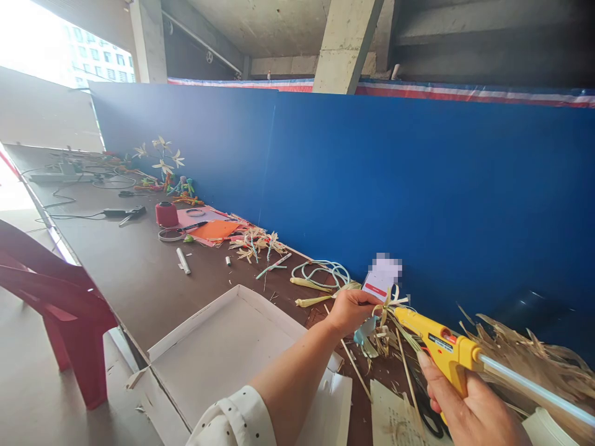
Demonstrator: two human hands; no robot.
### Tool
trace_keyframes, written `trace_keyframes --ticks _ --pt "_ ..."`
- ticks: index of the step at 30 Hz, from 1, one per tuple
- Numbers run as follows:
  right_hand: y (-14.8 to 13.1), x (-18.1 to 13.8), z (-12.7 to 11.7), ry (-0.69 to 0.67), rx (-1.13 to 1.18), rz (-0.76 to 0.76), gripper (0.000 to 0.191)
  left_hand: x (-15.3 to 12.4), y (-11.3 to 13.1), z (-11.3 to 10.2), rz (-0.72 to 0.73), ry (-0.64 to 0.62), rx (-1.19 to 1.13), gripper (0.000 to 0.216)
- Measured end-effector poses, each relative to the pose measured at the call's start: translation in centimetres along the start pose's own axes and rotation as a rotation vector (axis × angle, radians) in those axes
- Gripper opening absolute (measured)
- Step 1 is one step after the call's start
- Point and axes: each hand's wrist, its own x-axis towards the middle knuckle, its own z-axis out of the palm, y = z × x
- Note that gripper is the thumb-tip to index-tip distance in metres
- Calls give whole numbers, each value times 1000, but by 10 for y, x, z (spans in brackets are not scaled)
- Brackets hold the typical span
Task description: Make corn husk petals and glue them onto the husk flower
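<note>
My right hand [467,406] grips a yellow hot-glue gun [439,348] by its handle, a clear glue stick [534,387] poking out of its back. The nozzle points left at a small pale straw flower [389,302]. My left hand [349,311] is closed around that flower's lower part, holding it just above the brown table [134,266]. Dried straw strips [520,353] lie under and behind the gun.
An open white cardboard box [223,347] lies at the table's near edge. Along the blue partition [418,186] lie straw scraps, a light blue cord coil [325,271], orange paper [214,230], a red spool [166,214], finished flowers and cables. A red plastic chair [60,303] stands left.
</note>
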Motion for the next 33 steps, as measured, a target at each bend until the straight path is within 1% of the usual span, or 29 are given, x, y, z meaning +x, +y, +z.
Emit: trace_keyframes --ticks 5,9,17,23,33 --pt "-1 -2 -1 -12 25 -1 56 1 -3 -1 4 -4 16 19" --pt "-3 -4 -1 -13 -6 24 57 1 -2 0 10 -4 9 19" --pt "-4 -5 -3 5 -8 10 54 1 -2 0 12 -13 -11 21" --pt "-5 -3 -2 125 -31 12 52 0 1 -1 -12 5 -2 21" --pt "-5 -5 -2 43 -32 48 53 -1 3 0 -3 -9 -13 23"
